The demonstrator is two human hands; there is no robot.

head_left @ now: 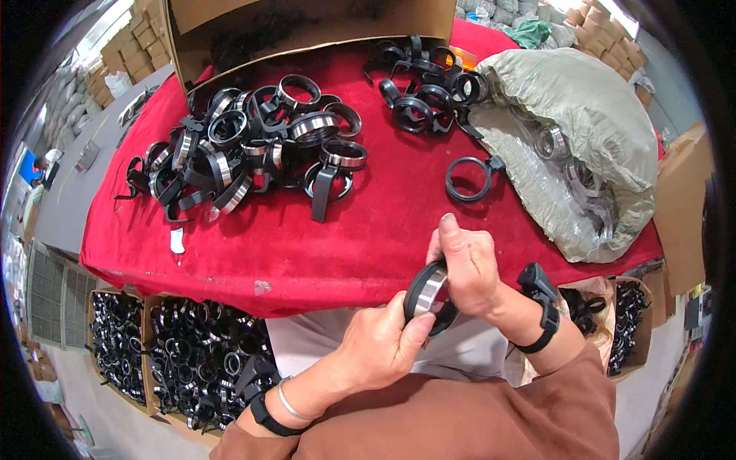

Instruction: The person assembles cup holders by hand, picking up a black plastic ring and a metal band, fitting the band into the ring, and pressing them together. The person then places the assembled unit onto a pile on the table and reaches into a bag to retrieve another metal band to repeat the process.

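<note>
Above my lap, at the table's front edge, I hold a black ring with a shiny silver band (426, 294) tilted between both hands. My left hand (383, 337) grips its near left side, with the thumb on the band. My right hand (471, 268) is closed round its right side, thumb pointing up, and covers part of it. Beyond my right hand, a black ring with a small side tab (450, 182) lies on the red cloth (399, 222). A heap of black-and-silver rings with flat arms (313, 126) sits to the left.
Black ring parts (414, 113) lie at the back by a cardboard box (180, 46). At the right, a greenish plastic sack (567, 84) lies open with silver bands (552, 143) inside. Cartons of rings (207, 345) stand below left, another carton (630, 318) below right.
</note>
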